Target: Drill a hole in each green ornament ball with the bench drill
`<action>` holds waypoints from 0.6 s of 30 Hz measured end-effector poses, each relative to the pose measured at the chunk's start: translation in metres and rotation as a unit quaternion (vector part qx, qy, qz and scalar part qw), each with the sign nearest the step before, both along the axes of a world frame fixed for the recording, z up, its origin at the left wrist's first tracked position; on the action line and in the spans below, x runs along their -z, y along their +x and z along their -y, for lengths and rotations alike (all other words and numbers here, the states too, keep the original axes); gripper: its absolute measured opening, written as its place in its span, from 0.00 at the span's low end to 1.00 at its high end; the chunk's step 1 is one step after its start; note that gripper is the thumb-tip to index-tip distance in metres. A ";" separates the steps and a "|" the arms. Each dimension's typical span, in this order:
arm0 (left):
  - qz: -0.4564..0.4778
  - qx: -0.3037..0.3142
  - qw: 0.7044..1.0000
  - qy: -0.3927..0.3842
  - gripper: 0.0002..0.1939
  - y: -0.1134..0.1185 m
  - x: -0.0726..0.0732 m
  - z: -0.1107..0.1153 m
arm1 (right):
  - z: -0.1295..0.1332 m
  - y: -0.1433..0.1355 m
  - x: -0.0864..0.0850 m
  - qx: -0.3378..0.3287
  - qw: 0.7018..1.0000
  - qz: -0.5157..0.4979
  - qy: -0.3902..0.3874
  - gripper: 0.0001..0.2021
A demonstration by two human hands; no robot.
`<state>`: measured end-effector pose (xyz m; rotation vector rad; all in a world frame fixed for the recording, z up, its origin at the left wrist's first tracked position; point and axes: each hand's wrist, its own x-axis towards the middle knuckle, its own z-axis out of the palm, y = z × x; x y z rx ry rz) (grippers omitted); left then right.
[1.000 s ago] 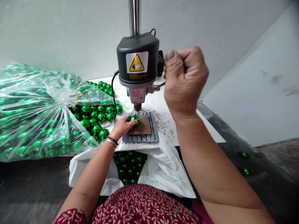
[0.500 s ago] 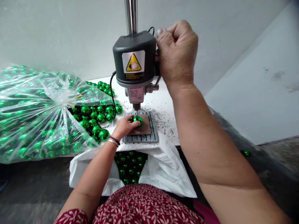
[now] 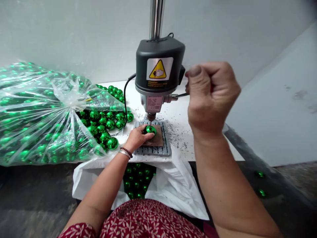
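Observation:
A small bench drill press point(image 3: 159, 71) with a dark head and a yellow warning label stands on a white table point(image 3: 178, 115). My left hand point(image 3: 137, 137) holds a shiny green ball point(image 3: 150, 129) on a brown pad on the grey base plate point(image 3: 164, 150), right under the drill bit point(image 3: 150, 118). My right hand point(image 3: 210, 96) is closed in a fist on the press's feed lever point(image 3: 182, 95), to the right of the head. The bit tip sits at the top of the ball.
A big clear bag of green balls point(image 3: 37, 115) lies at the left, with loose green balls point(image 3: 109, 124) beside the press. A white bag point(image 3: 170, 185) holding more balls hangs open at my lap. Dark shavings speckle the table. Two balls point(image 3: 260, 183) lie at the right.
My right hand went up with the lever half a second ago and has now come back down and forward. My left hand stays on the ball under the bit.

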<state>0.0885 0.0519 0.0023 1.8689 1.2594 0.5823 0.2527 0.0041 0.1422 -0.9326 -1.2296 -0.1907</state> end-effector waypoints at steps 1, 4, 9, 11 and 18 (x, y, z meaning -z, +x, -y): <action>0.003 0.000 1.000 0.002 0.24 0.000 0.001 0.000 | 0.005 -0.002 0.005 0.002 1.000 -0.004 -0.002 0.14; 0.005 0.001 1.000 0.006 0.23 0.001 0.002 0.001 | 0.014 -0.006 0.019 0.012 1.000 -0.028 -0.008 0.09; -0.003 0.000 1.000 0.013 0.23 0.002 0.000 0.003 | 0.017 -0.009 0.034 0.029 0.999 -0.038 -0.007 0.10; -0.006 0.003 1.000 0.014 0.23 0.002 0.000 0.003 | 0.018 -0.009 0.041 0.047 0.998 -0.034 -0.006 0.11; 0.008 0.016 1.000 0.008 0.22 0.001 0.000 0.004 | 0.023 -0.012 0.058 0.062 0.997 -0.025 0.027 0.11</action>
